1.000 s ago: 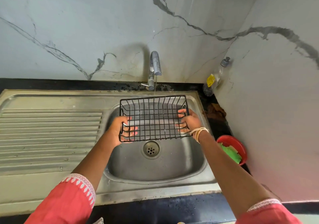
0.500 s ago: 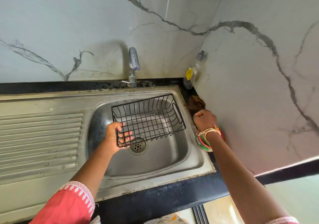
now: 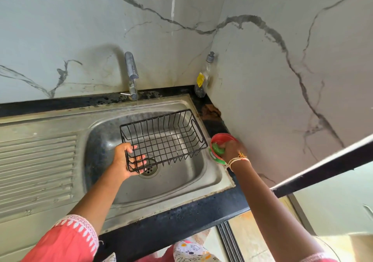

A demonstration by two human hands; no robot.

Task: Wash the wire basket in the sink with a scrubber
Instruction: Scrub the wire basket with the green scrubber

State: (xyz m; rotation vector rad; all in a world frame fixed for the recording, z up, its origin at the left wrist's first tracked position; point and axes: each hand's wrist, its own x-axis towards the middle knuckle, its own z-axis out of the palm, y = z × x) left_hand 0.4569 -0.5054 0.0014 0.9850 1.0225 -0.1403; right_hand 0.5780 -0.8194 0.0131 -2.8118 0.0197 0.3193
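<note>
The right hand has left the wire basket and now reaches into the red bowl just right of the sink, fingers seemingly curled on the green scrubber, though blur hides the grip. The left hand grips the basket's near-left corner, holding it tilted over the basin.
</note>
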